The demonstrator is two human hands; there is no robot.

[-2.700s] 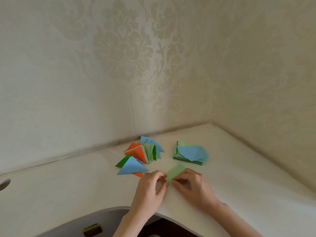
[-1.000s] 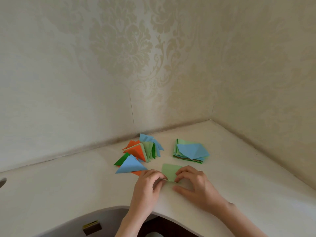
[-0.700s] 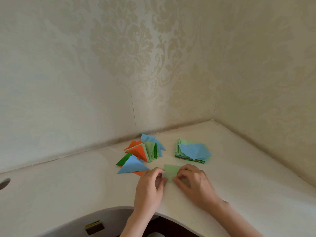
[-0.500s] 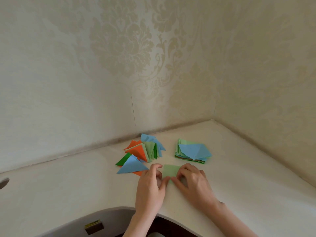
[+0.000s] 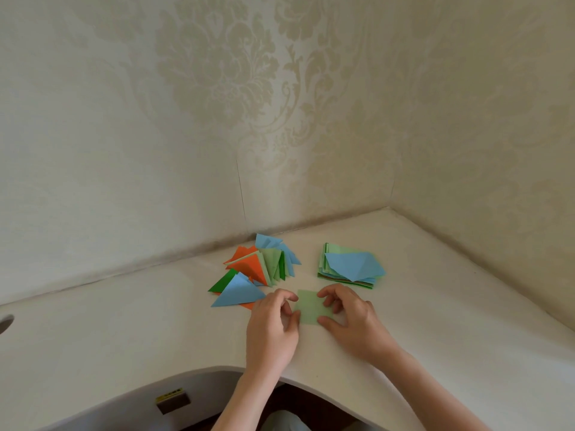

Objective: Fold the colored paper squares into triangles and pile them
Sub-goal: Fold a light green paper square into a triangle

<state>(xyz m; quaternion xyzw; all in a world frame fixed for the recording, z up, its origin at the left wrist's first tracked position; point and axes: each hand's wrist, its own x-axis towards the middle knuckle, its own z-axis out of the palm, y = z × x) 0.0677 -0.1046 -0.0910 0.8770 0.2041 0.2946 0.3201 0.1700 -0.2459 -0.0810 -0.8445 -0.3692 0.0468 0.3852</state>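
Both hands, left [image 5: 272,325] and right [image 5: 353,320], pinch the green square [image 5: 309,309]; uneven corners risk a crooked crease.

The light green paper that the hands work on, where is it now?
The light green paper lies on the table between the left hand and right hand, just before the folded triangles.

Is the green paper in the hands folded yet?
Cannot tell: the light green paper lies flat between both hands, showing a four-sided patch, not a triangle.
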